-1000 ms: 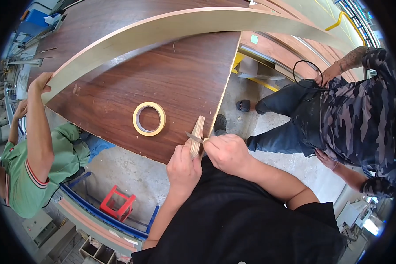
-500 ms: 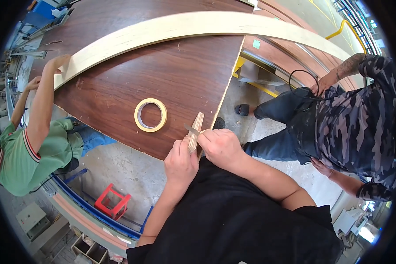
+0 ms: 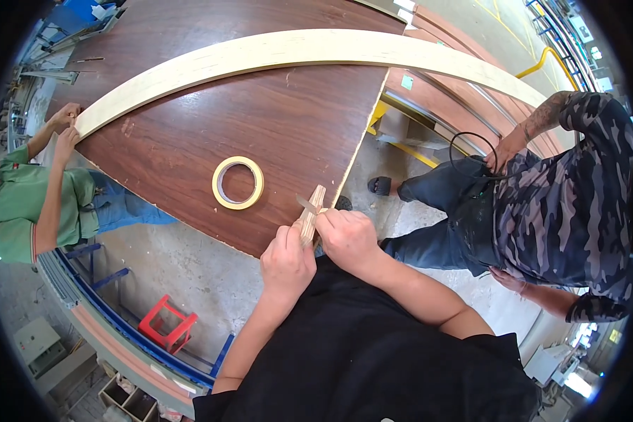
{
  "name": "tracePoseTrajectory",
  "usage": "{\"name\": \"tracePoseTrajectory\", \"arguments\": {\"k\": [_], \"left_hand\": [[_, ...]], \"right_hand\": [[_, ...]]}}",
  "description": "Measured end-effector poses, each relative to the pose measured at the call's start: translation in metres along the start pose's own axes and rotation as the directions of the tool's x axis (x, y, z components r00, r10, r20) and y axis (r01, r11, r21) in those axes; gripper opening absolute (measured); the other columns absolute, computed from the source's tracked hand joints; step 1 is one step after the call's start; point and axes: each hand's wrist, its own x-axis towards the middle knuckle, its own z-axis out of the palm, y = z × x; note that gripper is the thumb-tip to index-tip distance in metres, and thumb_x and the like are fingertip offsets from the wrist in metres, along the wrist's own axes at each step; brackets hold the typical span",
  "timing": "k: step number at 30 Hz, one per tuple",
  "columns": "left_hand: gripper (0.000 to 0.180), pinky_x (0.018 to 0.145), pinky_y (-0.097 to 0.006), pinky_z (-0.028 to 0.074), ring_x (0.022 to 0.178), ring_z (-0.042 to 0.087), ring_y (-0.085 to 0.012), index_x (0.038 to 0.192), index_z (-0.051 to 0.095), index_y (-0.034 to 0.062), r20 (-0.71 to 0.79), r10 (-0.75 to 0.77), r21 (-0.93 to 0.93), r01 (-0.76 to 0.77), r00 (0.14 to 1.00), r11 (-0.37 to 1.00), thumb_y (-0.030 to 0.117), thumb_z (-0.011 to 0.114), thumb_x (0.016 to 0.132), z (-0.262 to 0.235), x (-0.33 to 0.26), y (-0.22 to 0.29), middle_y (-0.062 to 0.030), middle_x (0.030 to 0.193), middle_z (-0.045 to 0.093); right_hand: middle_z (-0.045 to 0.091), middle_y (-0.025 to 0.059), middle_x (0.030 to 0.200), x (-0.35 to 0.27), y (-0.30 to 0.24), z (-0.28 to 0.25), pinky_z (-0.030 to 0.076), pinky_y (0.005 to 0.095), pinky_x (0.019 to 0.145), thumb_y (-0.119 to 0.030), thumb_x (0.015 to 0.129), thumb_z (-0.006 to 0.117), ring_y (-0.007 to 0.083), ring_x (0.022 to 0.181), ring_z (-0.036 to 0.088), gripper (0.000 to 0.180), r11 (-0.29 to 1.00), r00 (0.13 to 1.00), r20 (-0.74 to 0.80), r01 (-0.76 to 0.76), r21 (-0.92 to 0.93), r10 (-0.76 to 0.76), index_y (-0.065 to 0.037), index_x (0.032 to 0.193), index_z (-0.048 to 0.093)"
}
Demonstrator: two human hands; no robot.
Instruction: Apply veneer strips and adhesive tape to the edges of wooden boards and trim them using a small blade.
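While the left hand pinches the lower end of a short tapered piece of layered wood, the right hand is curled just beside it around a knife. The knife's short blade lies slantwise across the wood; its handle is hidden in the closed fingers, so I cannot tell its shape. The left fingers are closed on the wood, with its narrow tip pointing away from the body, probably so that the upper part is free for the blade. Both hands are near the wearer's black shirt, at the near corner of the brown wood-grain worktop, and holding the work so close presumably steadies it.

A roll of yellow tape lies flat on the worktop, to the left of the wood and apart from both hands, seemingly within reach yet out of the blade's way. Beyond it, a long curved pale board spans the worktop; a co-worker in a green shirt has both hands at its left end, perhaps to steady it.
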Motion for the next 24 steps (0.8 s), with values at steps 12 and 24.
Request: {"name": "tracePoseTrajectory", "arguments": {"k": [12,24], "left_hand": [[0.028,0.061,-0.039,0.051,0.073,0.061,-0.0315,0.106,0.057,0.002,-0.076,0.004,-0.015,-0.006,0.997,1.0,0.009,0.06,0.079,0.004,0.006,-0.008,-0.0125,0.086,0.056],[0.036,0.06,-0.04,0.051,0.07,0.061,-0.0319,0.107,0.057,0.0011,-0.104,0.001,0.001,-0.001,0.995,1.0,0.008,0.064,0.073,0.012,-0.003,-0.008,-0.0132,0.084,0.054]], "right_hand": [[0.052,0.0037,0.062,0.007,0.009,0.01,0.046,0.0314,0.051,-0.012,0.075,0.057,0.0185,0.056,0.058,0.007,0.998,0.999,-0.017,0.039,-0.059,-0.04,-0.009,0.07,0.052],[0.053,0.0062,0.062,0.0,0.002,0.007,0.046,0.0338,0.049,-0.011,0.074,0.057,0.0221,0.055,0.059,0.008,0.992,1.0,-0.011,0.02,-0.122,-0.021,-0.009,0.069,0.051]]}}
